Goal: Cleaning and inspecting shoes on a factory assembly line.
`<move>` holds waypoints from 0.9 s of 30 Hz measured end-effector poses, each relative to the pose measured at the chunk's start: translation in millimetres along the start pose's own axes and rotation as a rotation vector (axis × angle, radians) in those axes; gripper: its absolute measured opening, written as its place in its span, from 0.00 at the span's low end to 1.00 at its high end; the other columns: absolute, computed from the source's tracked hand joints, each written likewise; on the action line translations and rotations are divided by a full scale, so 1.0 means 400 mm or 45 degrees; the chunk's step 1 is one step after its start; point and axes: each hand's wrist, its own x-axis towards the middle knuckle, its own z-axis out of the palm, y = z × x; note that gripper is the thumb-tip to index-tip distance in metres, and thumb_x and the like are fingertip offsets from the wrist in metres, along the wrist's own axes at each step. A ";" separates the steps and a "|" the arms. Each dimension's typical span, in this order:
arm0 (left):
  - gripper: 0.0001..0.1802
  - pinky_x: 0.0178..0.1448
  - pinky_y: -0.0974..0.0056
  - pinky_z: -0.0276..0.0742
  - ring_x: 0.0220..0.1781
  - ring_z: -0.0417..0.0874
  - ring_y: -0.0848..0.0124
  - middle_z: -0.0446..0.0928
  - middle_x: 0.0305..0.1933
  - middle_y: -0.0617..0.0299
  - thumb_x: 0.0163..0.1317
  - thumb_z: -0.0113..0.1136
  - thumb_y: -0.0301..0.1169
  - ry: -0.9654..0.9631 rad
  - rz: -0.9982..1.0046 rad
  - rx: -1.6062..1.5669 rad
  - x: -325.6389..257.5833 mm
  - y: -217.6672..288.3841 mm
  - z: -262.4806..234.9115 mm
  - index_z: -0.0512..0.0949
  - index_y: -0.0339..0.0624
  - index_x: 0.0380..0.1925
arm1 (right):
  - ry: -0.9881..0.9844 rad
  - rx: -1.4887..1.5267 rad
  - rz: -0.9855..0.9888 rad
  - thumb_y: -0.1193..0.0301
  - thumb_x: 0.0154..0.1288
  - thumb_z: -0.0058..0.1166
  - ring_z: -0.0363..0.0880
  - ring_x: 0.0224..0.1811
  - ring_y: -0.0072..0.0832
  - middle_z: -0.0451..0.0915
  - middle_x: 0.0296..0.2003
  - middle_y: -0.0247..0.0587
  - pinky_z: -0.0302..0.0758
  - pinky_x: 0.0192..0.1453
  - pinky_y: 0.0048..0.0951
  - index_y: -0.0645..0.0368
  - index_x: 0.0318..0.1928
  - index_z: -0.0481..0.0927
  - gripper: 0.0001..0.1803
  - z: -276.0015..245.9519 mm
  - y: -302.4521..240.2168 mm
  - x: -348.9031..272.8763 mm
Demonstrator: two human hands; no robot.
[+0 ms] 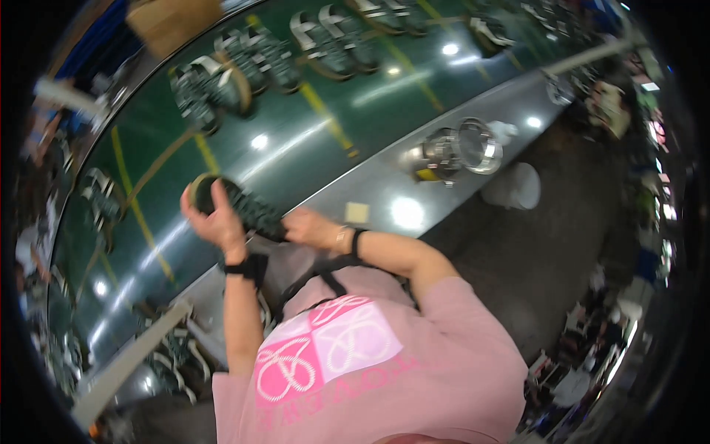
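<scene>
A dark green shoe (255, 211) with a tan sole edge is held in front of me, above the near side of the green belt. At its left end, my left hand (216, 218) is wrapped round it, thumb on the near side and fingers at the sole edge. My right hand (309, 228) pinches its other end, close to my body. The inside of the shoe cannot be made out, and the picture is a little blurred.
Beyond lies a green conveyor belt (277, 140) with yellow stripes, carrying several pairs of shoes (334, 44). Along its near side runs a metal ledge (388, 211) bearing a yellow pad (357, 213) and a steel pot (440, 155) with a round lid (479, 146). A white bucket (521, 185) stands right.
</scene>
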 end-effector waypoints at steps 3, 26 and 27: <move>0.29 0.60 0.62 0.76 0.52 0.79 0.65 0.76 0.54 0.54 0.59 0.73 0.28 -0.005 -0.001 -0.071 -0.034 0.008 0.001 0.72 0.34 0.57 | -0.214 -0.068 -0.033 0.68 0.52 0.54 0.81 0.37 0.35 0.80 0.29 0.39 0.77 0.43 0.36 0.52 0.26 0.81 0.04 0.076 -0.017 -0.008; 0.30 0.62 0.57 0.71 0.55 0.77 0.58 0.75 0.55 0.52 0.56 0.74 0.28 -0.140 0.255 0.048 -0.146 0.105 0.034 0.73 0.36 0.58 | 0.074 0.378 0.379 0.72 0.56 0.53 0.80 0.45 0.41 0.82 0.37 0.45 0.74 0.51 0.41 0.57 0.38 0.81 0.09 0.090 -0.056 -0.075; 0.30 0.61 0.57 0.72 0.53 0.78 0.58 0.76 0.53 0.52 0.56 0.74 0.28 -0.115 0.295 0.092 -0.141 0.098 0.023 0.73 0.36 0.58 | -0.072 0.245 0.321 0.70 0.56 0.54 0.79 0.45 0.39 0.81 0.35 0.43 0.73 0.51 0.41 0.57 0.33 0.81 0.06 0.047 -0.055 -0.073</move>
